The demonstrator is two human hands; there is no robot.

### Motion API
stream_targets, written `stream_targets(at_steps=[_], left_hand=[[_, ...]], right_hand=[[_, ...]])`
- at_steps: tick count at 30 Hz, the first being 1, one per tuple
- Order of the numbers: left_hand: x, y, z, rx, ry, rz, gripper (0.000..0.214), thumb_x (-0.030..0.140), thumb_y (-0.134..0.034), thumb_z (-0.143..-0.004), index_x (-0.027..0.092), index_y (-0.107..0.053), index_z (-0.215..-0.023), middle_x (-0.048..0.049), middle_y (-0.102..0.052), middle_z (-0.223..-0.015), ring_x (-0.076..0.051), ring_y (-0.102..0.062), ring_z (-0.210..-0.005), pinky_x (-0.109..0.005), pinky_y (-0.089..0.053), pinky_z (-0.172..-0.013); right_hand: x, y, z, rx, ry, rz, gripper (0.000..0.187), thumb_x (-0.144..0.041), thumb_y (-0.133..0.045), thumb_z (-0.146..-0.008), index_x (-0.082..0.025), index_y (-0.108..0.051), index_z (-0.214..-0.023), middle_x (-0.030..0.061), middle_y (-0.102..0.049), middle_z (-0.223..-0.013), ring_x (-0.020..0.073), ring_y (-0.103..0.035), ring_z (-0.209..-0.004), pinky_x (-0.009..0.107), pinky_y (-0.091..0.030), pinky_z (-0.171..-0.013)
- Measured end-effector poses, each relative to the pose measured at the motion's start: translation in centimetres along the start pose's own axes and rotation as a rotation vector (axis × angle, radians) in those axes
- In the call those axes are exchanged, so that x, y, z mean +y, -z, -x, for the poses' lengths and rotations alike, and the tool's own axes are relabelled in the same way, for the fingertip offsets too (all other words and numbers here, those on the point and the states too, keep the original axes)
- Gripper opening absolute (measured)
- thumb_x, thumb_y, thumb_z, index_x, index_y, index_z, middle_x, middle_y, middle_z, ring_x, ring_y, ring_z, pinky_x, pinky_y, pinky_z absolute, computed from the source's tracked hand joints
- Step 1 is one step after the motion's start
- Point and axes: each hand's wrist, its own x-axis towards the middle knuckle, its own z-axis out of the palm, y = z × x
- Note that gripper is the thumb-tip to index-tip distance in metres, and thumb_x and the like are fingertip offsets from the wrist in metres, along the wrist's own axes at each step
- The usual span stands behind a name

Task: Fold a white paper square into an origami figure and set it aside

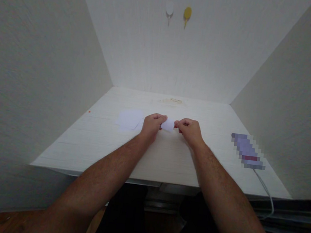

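Observation:
Between my two hands, above the middle of the white desk, is a small piece of white paper. My left hand pinches its left edge with thumb and fingers. At the opposite edge, the thumb and forefinger of my right hand grip the paper's right side. More white paper sheets lie flat on the desk, left of my left hand and partly overlapping. Whether the held piece is folded I cannot tell.
The white desk has walls on three sides. At its right lies a blurred-out, phone-like device with a white cable over the front edge. A white hook and a yellow hook are on the back wall.

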Motion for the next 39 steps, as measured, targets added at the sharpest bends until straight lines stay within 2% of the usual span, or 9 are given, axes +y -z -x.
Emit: stream_targets(at_steps=[5, 8, 11, 15, 18, 24, 32, 39], left_hand=[[0.23, 0.07, 0.0, -0.002, 0.059, 0.101, 0.02, 0.033, -0.075, -0.064, 0.016, -0.064, -0.068, -0.001, -0.057, -0.064, -0.01, -0.05, -0.056, -0.022, -0.034, -0.047], [0.4, -0.1, 0.19, -0.038, 0.074, 0.157, 0.017, 0.029, -0.074, -0.064, 0.015, -0.065, -0.071, -0.0021, -0.059, -0.067, -0.011, -0.052, -0.059, -0.021, -0.037, -0.047], [0.51, -0.11, 0.23, -0.128, 0.089, 0.263, 0.015, 0.025, -0.07, -0.067, 0.014, -0.068, -0.077, -0.0044, -0.063, -0.076, -0.012, -0.056, -0.065, -0.022, -0.043, -0.05], [0.61, 0.16, 0.28, -0.254, 0.088, 0.323, 0.025, 0.022, -0.071, -0.069, 0.014, -0.07, -0.093, -0.0057, -0.066, -0.088, -0.014, -0.06, -0.073, -0.024, -0.049, -0.056], [0.64, 0.34, 0.39, -0.295, 0.079, 0.304, 0.031, 0.022, -0.071, -0.072, 0.017, -0.068, -0.102, -0.005, -0.066, -0.092, -0.013, -0.062, -0.074, -0.024, -0.049, -0.057], [0.54, 0.43, 0.43, -0.343, 0.053, 0.294, 0.021, 0.027, -0.073, -0.073, 0.016, -0.064, -0.088, -0.0054, -0.067, -0.098, -0.015, -0.063, -0.08, -0.03, -0.052, -0.07], [0.29, 0.54, 0.4, -0.506, 0.02, 0.359, 0.031, 0.034, -0.077, -0.072, 0.017, -0.066, -0.094, -0.0082, -0.067, -0.11, -0.018, -0.063, -0.092, -0.036, -0.052, -0.081], [0.71, 0.29, 0.81, -0.446, 0.059, 0.372, 0.029, 0.034, -0.075, -0.074, 0.016, -0.059, -0.09, -0.0094, -0.066, -0.114, -0.018, -0.063, -0.086, -0.037, -0.053, -0.078]], right_hand=[[0.13, -0.23, 0.07, -0.045, -0.025, -0.148, 0.028, -0.04, -0.074, -0.066, -0.017, -0.066, -0.079, -0.0012, -0.062, -0.058, 0.0089, -0.048, -0.047, 0.023, -0.031, -0.044], [0.35, -0.19, -0.01, -0.049, -0.033, -0.132, 0.024, -0.039, -0.071, -0.07, -0.017, -0.064, -0.073, -0.0008, -0.061, -0.055, 0.0079, -0.045, -0.044, 0.022, -0.03, -0.043], [0.68, -0.07, -0.17, -0.036, -0.056, -0.173, 0.023, -0.038, -0.067, -0.073, -0.016, -0.062, -0.068, -0.0009, -0.059, -0.051, 0.0074, -0.041, -0.04, 0.022, -0.028, -0.041], [0.91, 0.01, -0.25, -0.021, -0.107, -0.276, 0.02, -0.034, -0.068, -0.071, -0.016, -0.062, -0.067, -0.0011, -0.058, -0.049, 0.0076, -0.042, -0.039, 0.022, -0.028, -0.039], [0.87, -0.01, -0.15, -0.059, -0.124, -0.315, 0.019, -0.033, -0.069, -0.07, -0.016, -0.061, -0.066, -0.0002, -0.059, -0.049, 0.0076, -0.044, -0.039, 0.021, -0.029, -0.039], [0.7, -0.03, 0.11, -0.095, -0.127, -0.316, 0.021, -0.034, -0.072, -0.068, -0.017, -0.06, -0.073, -0.0015, -0.058, -0.048, 0.0077, -0.044, -0.038, 0.021, -0.029, -0.038], [0.55, -0.1, 0.12, -0.125, -0.146, -0.421, 0.028, -0.03, -0.075, -0.064, -0.02, -0.056, -0.081, -0.004, -0.058, -0.049, 0.0095, -0.049, -0.04, 0.02, -0.032, -0.038], [0.58, -0.03, 0.34, -0.176, -0.075, -0.377, 0.028, -0.035, -0.075, -0.067, -0.02, -0.055, -0.08, -0.0038, -0.059, -0.052, 0.0098, -0.052, -0.043, 0.021, -0.035, -0.041]])
